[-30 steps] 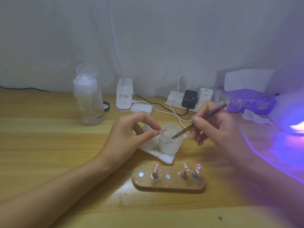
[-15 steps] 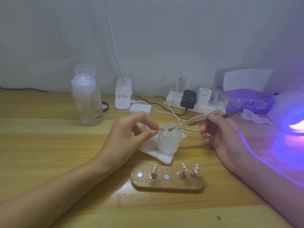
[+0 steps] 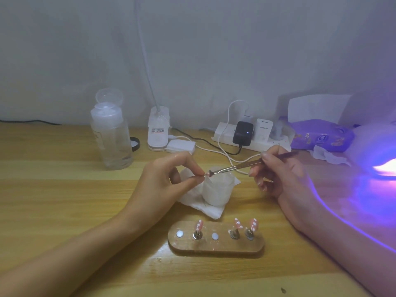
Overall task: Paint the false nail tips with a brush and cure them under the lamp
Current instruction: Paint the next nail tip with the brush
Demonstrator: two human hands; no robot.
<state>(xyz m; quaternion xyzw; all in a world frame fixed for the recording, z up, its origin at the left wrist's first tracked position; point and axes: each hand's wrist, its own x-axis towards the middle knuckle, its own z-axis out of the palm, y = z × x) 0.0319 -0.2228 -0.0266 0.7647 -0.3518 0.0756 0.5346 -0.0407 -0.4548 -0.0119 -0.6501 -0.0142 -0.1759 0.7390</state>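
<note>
My left hand (image 3: 165,181) pinches a small pink nail tip (image 3: 206,174) between thumb and forefinger, just above a white cup (image 3: 217,189). My right hand (image 3: 278,172) grips a thin brush (image 3: 240,166); its dark tip touches the pinched nail tip. In front lies a wooden holder (image 3: 215,246) with three pink nail tips (image 3: 235,225) on metal stands and two bare round pads. The curing lamp (image 3: 379,155) glows violet at the right edge.
A paper towel (image 3: 199,203) lies under the cup. A clear bottle (image 3: 110,136) with its lid flipped up stands at the back left. Behind are a desk lamp base (image 3: 158,129), a power strip (image 3: 252,136) with cables, and a purple tissue pack (image 3: 321,136).
The brush came up out of the white cup and swung left until its tip met the nail tip in my left hand. My left hand stayed in place.
</note>
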